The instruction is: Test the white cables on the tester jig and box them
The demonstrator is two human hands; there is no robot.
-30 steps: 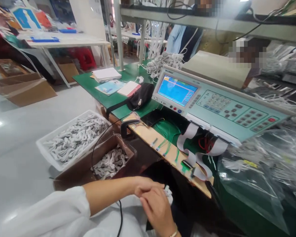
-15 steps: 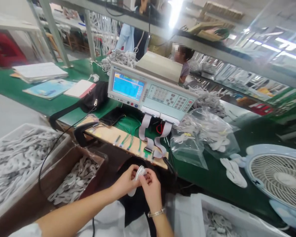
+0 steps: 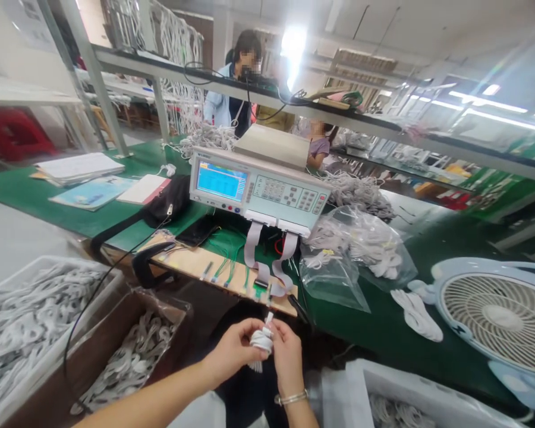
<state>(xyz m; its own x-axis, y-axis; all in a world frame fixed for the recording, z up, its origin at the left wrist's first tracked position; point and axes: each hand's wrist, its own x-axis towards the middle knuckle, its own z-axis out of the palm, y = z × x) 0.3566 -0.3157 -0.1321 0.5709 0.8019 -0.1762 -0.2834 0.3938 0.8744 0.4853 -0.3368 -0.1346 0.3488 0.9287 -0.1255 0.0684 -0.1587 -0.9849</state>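
The left hand (image 3: 229, 352) and right hand (image 3: 289, 356) hold a coiled white cable (image 3: 261, 340).

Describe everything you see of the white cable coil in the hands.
The white cable coil looks smooth and plastic-sheathed, wound into a small, compact bundle. A narrow white end sticks up from it towards the wooden board; whether they touch is unclear. The left hand grips the bundle's left side, and the right hand pinches it near that end. Finer details are blurred.
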